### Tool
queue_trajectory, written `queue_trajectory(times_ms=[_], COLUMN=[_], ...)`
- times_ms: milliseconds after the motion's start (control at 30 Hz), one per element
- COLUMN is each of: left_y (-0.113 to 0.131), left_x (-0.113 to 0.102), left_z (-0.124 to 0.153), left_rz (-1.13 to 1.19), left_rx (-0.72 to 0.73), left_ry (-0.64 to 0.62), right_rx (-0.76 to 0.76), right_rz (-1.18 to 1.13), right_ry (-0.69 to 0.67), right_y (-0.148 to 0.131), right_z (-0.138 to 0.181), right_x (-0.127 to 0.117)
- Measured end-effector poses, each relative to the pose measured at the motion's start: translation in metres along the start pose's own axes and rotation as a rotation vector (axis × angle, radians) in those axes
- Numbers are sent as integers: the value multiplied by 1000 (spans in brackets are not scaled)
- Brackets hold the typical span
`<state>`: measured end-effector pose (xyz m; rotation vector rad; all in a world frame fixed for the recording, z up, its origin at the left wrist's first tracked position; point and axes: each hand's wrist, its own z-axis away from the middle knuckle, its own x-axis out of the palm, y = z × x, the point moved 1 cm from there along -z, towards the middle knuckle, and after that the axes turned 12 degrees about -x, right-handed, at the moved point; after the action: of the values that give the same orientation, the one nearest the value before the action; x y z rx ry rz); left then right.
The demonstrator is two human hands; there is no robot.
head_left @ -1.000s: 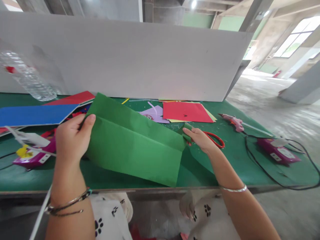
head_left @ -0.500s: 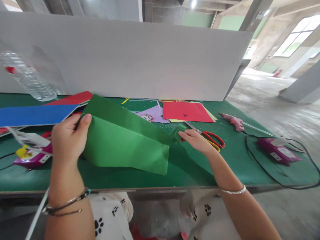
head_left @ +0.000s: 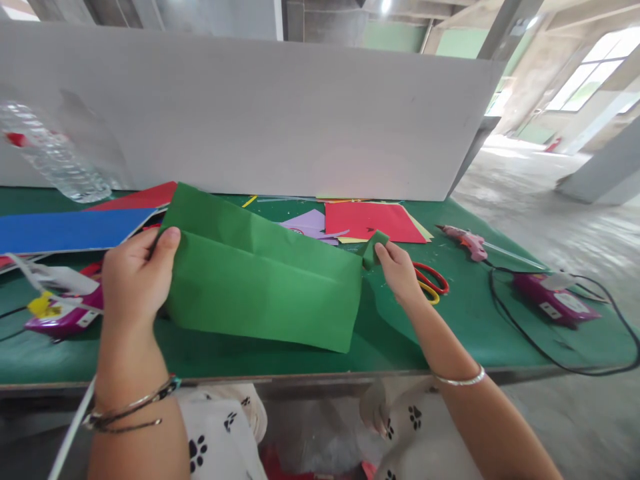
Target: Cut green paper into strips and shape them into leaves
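- Green sheet [head_left: 265, 293]: held up over the near part of the desk [head_left: 475, 333], creased lengthwise, its lower edge unsupported.
- Left hand [head_left: 137, 270]: grip closed, thumb over the sheet's left edge.
- Right hand [head_left: 397, 267]: grip closed in a pinch on a small green piece [head_left: 374, 248] at the sheet's right edge; whether the piece is joined to the sheet cannot be told.
- Change noted: against half a second ago, the right hand sits higher and farther right, and the sheet spreads wider. Judged effect: the sheet is better extended between both hands, with neither hand free.
- Scissors [head_left: 429, 283]: handles visible just beyond the right hand, blades now hidden.
- Behind the sheet: purple paper [head_left: 310, 222], partly covered, and a red sheet [head_left: 375, 222].
- Far right: a pink glue gun [head_left: 467, 241], well apart from both hands.
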<state>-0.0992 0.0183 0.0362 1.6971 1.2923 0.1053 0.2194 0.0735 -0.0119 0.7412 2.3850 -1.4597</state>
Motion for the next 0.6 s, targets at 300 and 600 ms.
queue_trajectory(times_ms=[300,600], left_y=[0,-2], left_x=[0,-1], left_z=[0,0], left_rz=[12,9], left_rx=[23,37], left_ry=[-4,10], right_rx=[121,118], right_rz=[-336,-392], right_ry=[60,147], right_y=[4,9], right_z=[0,-2], right_x=[4,-1])
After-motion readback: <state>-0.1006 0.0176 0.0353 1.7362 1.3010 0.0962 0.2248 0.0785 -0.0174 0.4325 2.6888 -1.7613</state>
